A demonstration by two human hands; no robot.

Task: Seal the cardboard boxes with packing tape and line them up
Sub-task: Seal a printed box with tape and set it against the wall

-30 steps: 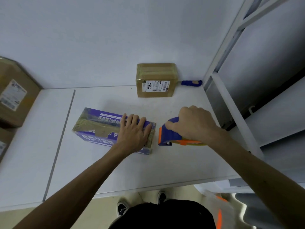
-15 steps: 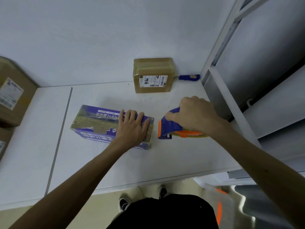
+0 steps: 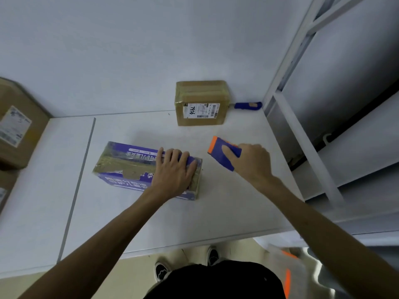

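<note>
A purple printed cardboard box (image 3: 127,167) lies on the white table (image 3: 216,212), with glossy tape along its top. My left hand (image 3: 172,171) rests flat on the box's right end, fingers spread over the top. My right hand (image 3: 250,162) grips a blue and orange tape dispenser (image 3: 222,149), held a short way to the right of the box, its orange edge pointing to the back left. A small brown taped box (image 3: 200,102) with a shipping label stands against the back wall.
Larger brown boxes (image 3: 17,126) are stacked at the left edge. A blue-handled tool (image 3: 247,105) lies behind the small box by the wall. A white metal shelf frame (image 3: 302,134) borders the table on the right. The table's front edge runs just above my shoes.
My right hand has lifted the tape dispenser away from the purple box's right end and turned it, moving right and back. My left hand stays pressed on the box.
</note>
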